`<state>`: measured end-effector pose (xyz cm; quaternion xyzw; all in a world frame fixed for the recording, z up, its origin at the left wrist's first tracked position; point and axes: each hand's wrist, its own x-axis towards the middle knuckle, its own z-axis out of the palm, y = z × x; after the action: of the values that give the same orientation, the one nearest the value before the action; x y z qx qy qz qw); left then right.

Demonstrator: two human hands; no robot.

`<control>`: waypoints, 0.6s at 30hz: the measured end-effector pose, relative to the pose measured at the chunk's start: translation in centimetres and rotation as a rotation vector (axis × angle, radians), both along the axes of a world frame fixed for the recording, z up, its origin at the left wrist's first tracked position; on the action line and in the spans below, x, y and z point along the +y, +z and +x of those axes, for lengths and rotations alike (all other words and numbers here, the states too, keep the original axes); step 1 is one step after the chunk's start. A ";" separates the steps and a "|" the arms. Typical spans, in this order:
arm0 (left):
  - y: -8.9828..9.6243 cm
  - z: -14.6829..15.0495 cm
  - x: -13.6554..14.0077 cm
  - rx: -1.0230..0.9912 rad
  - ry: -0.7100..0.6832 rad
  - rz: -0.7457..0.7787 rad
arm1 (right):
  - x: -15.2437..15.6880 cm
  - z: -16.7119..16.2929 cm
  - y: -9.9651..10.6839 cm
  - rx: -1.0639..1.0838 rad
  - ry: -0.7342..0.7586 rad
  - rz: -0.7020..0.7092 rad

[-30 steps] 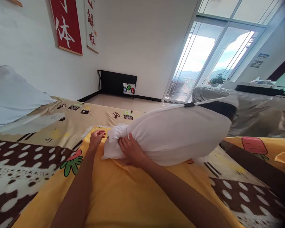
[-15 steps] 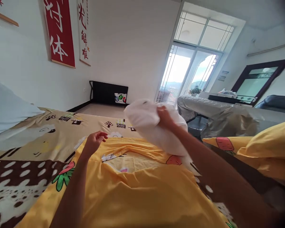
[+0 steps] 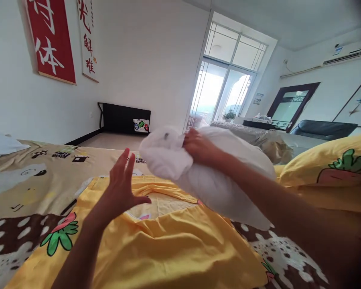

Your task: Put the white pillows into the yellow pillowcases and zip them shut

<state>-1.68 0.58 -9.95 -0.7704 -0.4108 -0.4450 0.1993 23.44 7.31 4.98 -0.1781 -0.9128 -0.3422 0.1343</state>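
Note:
My right hand [image 3: 200,146] grips a white pillow [image 3: 225,188] by its gathered end and holds it above the bedding. A bunched corner of it sticks out to the left of my fingers. My left hand [image 3: 122,190] is raised with fingers and thumb spread, holding nothing, left of the pillow. Beneath both hands lies a yellow pillowcase [image 3: 168,249] printed with carrots. A wide slit gapes across its upper part, and the cream inside shows through. The lower edge of the pillowcase runs out of view.
A patterned sheet [image 3: 60,172] covers the bed underneath. At right rests a yellow pillow [image 3: 339,164] with a carrot print. A pale blue-white cloth [image 3: 3,146] lies at the far left. Beyond stand a black folded item [image 3: 123,116] and a covered sofa [image 3: 240,130].
The white pillow has come closer and further over the pillowcase in my right hand. My left hand has opened from curled to spread fingers. The view has turned to the right.

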 end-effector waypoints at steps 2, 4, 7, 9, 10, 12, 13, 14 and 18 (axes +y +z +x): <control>-0.1 2.2 -0.4 0.062 -0.041 0.073 | 0.3 -0.9 -3.4 -0.050 -0.008 -0.123; -0.5 3.6 -0.2 0.108 -0.060 0.045 | 0.7 -1.2 -6.8 -0.046 0.011 -0.246; -1.6 3.6 1.0 0.076 -0.099 -0.129 | 1.0 -1.4 -10.8 0.015 0.040 -0.395; -2.3 2.8 2.1 -0.027 -0.182 -0.321 | 1.0 -1.8 -12.4 0.030 0.055 -0.458; -2.6 2.3 2.6 -0.099 -0.245 -0.429 | 1.0 -2.0 -13.0 0.029 0.065 -0.478; -3.2 1.6 3.5 -0.242 -0.383 -0.640 | 0.9 -2.5 -13.6 0.018 0.072 -0.503; -3.3 1.4 3.8 -0.301 -0.431 -0.715 | 1.0 -2.7 -13.8 0.012 0.067 -0.509; -3.4 1.4 4.1 -0.343 -0.454 -0.766 | 1.0 -2.9 -13.9 0.009 0.057 -0.514; -3.4 2.0 4.6 -0.486 -0.401 -0.823 | 1.6 -2.9 -13.5 0.053 -0.017 -0.556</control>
<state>0.35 5.16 -13.40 -0.7231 -0.4306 -0.4421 -0.3103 20.49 8.89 -8.48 -0.2245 -0.9663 -0.0748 0.1010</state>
